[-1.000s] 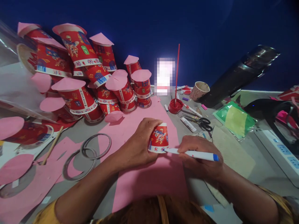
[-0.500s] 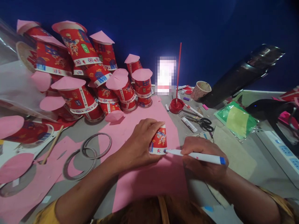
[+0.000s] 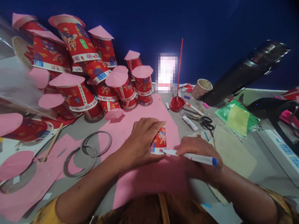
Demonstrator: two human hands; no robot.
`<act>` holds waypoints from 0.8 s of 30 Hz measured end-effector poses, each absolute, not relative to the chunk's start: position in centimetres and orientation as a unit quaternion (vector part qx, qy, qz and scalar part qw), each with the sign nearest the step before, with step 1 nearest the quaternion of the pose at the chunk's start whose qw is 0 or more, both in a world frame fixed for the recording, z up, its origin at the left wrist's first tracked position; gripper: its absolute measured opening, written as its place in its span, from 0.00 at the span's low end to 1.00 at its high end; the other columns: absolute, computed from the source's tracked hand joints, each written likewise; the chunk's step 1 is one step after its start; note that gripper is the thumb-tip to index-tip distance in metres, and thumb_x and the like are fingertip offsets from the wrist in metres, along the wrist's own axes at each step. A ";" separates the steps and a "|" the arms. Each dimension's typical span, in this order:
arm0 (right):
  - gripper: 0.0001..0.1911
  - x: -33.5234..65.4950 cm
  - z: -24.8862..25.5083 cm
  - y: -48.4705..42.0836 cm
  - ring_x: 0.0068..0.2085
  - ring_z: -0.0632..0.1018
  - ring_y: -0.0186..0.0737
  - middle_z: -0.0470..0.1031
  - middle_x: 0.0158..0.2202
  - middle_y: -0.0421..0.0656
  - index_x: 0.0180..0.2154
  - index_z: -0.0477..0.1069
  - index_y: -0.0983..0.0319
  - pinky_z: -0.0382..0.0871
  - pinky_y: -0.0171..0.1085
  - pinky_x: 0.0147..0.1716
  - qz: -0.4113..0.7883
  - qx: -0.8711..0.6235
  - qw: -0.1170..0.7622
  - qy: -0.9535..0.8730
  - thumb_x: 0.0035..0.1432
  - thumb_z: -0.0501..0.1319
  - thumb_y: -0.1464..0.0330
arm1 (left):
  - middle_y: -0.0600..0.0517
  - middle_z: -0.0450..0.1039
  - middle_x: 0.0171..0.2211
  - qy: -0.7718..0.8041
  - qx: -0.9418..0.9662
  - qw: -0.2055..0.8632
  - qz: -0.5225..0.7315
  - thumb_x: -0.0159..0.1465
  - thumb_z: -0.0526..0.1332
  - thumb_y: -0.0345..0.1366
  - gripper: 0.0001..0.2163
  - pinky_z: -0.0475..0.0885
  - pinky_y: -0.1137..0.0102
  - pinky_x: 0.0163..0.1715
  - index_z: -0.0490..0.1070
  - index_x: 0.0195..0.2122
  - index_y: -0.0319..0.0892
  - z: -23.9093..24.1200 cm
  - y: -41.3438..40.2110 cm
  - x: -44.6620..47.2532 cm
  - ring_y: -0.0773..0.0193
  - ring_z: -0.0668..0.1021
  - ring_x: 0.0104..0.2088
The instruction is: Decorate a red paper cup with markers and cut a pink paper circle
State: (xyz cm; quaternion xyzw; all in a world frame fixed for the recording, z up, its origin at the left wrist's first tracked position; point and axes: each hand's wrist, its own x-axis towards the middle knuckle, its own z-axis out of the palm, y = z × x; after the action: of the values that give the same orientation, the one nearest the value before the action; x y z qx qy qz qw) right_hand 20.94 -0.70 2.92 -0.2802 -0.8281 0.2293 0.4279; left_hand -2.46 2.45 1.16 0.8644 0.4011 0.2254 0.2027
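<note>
My left hand (image 3: 142, 141) is wrapped round a red paper cup (image 3: 161, 138) with a printed figure and a white band along its rim. The fingers and palm cover the cup's left side. Pinched in my right hand (image 3: 201, 152) is a white marker pen (image 3: 198, 158) with a blue end. Its tip meets the white band, where small blue and red marks show. Under both hands lies a sheet of pink paper (image 3: 151, 183).
Red cups with pink paper cones (image 3: 72, 40) are stacked at the left, near two grey rings (image 3: 97, 143). Rightward are a red paint pot (image 3: 177, 104) with a stick, scissors (image 3: 206, 123), a glue tube (image 3: 189, 123), a black flask (image 3: 247, 71) and a power strip (image 3: 280, 149).
My right hand and the marker have shifted slightly left along the white band. The cup appears turned a little within my left hand. The head view has tilted slightly.
</note>
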 end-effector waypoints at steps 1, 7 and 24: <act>0.06 20.9 2.9 -0.7 0.28 0.80 0.36 0.81 0.28 0.42 0.38 0.73 0.60 0.70 0.35 0.28 0.229 -0.280 0.429 -0.828 0.72 0.60 0.69 | 0.39 0.70 0.59 0.401 0.865 0.202 0.224 0.54 0.76 0.46 0.42 0.67 0.49 0.57 0.63 0.67 0.42 1.2 2.5 -2.5 0.42 0.71 0.57; 0.04 21.0 3.1 -0.6 0.28 0.80 0.36 0.82 0.28 0.42 0.38 0.73 0.59 0.71 0.35 0.28 0.231 -0.278 0.422 -0.832 0.70 0.62 0.71 | 0.40 0.70 0.59 0.398 0.866 0.202 0.227 0.54 0.77 0.48 0.43 0.68 0.49 0.56 0.63 0.68 0.43 1.0 2.5 -2.5 0.42 0.71 0.57; 0.06 22.8 2.9 -0.4 0.24 0.76 0.37 0.77 0.25 0.38 0.38 0.76 0.58 0.67 0.36 0.25 0.249 -0.340 0.509 -0.750 0.62 0.66 0.75 | 0.41 0.65 0.63 0.417 0.835 0.256 0.251 0.60 0.74 0.43 0.39 0.66 0.49 0.66 0.55 0.69 0.48 1.5 2.4 -2.4 0.44 0.68 0.65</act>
State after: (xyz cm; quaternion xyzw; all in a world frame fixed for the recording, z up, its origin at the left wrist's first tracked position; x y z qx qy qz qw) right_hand 22.79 -0.42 2.88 -0.3403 -0.7501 0.2490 0.5094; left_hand -2.38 2.43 1.46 0.8352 0.4169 0.2514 0.2558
